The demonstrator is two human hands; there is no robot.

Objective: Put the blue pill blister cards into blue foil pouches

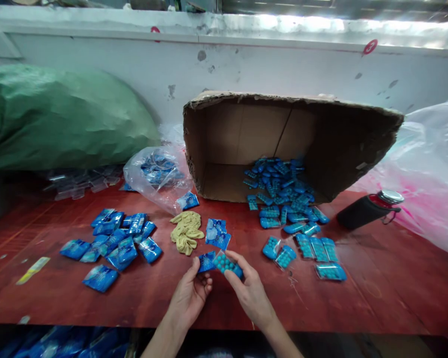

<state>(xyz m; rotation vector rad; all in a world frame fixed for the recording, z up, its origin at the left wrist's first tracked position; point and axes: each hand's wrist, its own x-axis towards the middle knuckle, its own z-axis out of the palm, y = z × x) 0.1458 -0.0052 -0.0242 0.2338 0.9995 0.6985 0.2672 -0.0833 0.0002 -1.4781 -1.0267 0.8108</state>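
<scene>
Near the table's front edge, my left hand (192, 293) pinches a small blue printed packet (206, 261) between thumb and fingers. Close beside it, my right hand (249, 287) grips a see-through case of blue balls (227, 263), thumb on top. The two held items are side by side, edges touching or nearly so. Beyond my hands, flat blue printed packets (218, 233) lie on the red table. To the right are several loose ball-filled cases (285, 256). On the left sits a pile of plump, shiny blue packets (119, 238).
A cardboard box (242, 124) on its side spills blue cases (276, 179) onto the red table (246, 315). Crumpled yellowish gloves (187, 231) lie left of centre. A dark bottle (366, 211), a plastic bag of packets (157, 174) and a green sack (67, 119) stand around.
</scene>
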